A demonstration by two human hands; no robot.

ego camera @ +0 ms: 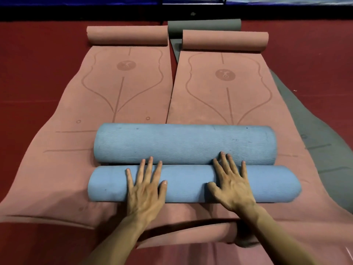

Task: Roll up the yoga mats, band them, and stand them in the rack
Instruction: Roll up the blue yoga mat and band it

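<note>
Head view: we look down on two blue rolled mats lying crosswise over flat pink mats.
Near blue roll (187, 183): closest to us, its long side touching the far blue roll (183, 143); we see no band on either.
Left hand (146, 190): flat on the near blue roll, fingers straight and spread, gripping nothing.
Right hand (232, 185): likewise flat and spread on the near blue roll, fingertips reaching onto the far blue roll.
Underneath: left pink mat (122, 96) and right pink mat (225, 104) side by side, far ends curled; a grey mat (309, 131) shows beneath the right one.
Step (our judgement): snugging the near blue roll tight before banding.
Method note: we would press evenly with both palms level, so the roll does not cone and its ends sit flush, then pin it down while a band goes on.
Rack: we cannot make it out.
</note>
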